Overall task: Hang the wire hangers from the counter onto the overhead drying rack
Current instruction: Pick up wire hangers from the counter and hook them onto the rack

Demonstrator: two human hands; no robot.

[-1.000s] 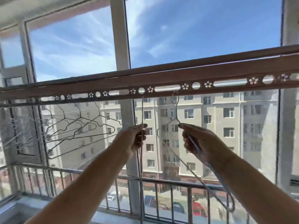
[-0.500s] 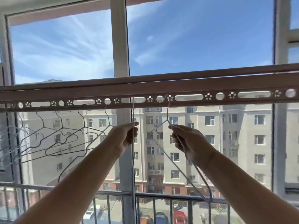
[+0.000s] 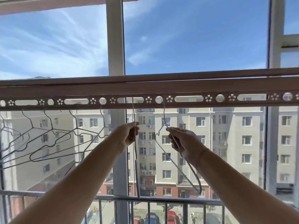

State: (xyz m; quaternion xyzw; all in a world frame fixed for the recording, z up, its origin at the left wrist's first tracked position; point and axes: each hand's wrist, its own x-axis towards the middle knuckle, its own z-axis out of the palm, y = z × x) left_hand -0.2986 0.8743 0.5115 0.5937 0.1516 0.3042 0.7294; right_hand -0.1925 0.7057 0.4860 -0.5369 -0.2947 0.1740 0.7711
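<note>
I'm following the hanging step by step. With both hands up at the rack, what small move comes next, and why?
Probably release the right hand: its wire hanger already appears hooked into a round hole of the drying rack. The left hand holds another hanger, reaching an oblong slot.

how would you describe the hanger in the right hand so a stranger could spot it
Find the perforated drying rack bar running across the window. Its hook sits at a round hole right of the window post, and the right hand pinches the wire hanger. The others hang untouched, far left.

rack (image 3: 145, 90) brown, flower cutouts | hangers (image 3: 53, 138) silver | sky (image 3: 194, 38) blue
</note>
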